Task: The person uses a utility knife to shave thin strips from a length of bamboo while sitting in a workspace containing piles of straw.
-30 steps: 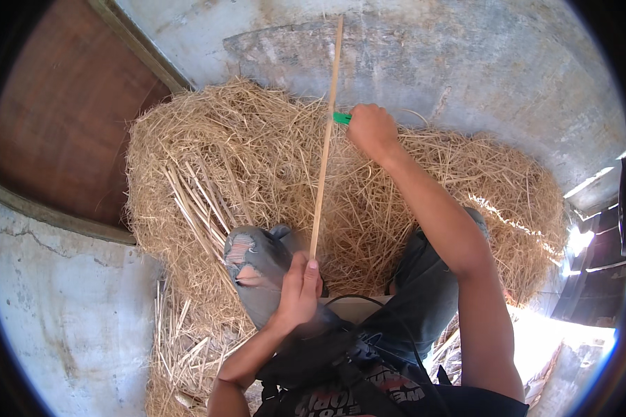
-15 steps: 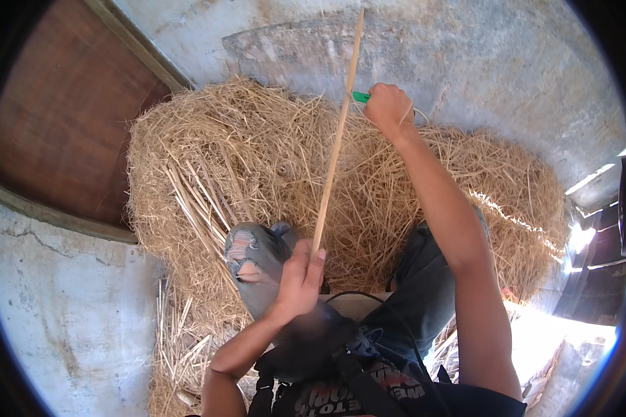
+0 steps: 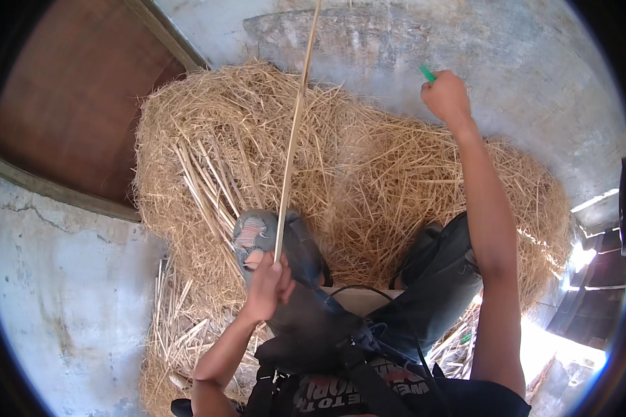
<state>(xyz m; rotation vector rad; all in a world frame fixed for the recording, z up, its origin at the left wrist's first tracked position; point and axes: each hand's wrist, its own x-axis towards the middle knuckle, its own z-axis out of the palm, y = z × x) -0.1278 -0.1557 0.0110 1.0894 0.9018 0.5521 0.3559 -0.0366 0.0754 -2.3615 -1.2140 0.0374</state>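
Observation:
My left hand (image 3: 266, 288) pinches the lower end of a long, slender strip of pale wood or bamboo (image 3: 292, 139). The strip rises from beside my left knee, over the straw, and its tip runs to the top edge of the view. Farther away and to the right, my right hand (image 3: 447, 99) is a fist around a small green object (image 3: 427, 73). Only a short green end sticks out above the fist, so its kind cannot be made out. The green object and the strip are well apart.
A wide heap of straw (image 3: 389, 167) lies before my knees. Several pale sticks (image 3: 205, 184) rest on it at the left, with more scraps (image 3: 170, 306) lower down. Beyond stands a concrete wall (image 3: 508, 76); a brown panel (image 3: 69, 104) is at the upper left.
My right hand has swung right, away from the strip, taking the green object along. My left hand has shifted left and slightly nearer with the strip, which now leans less.

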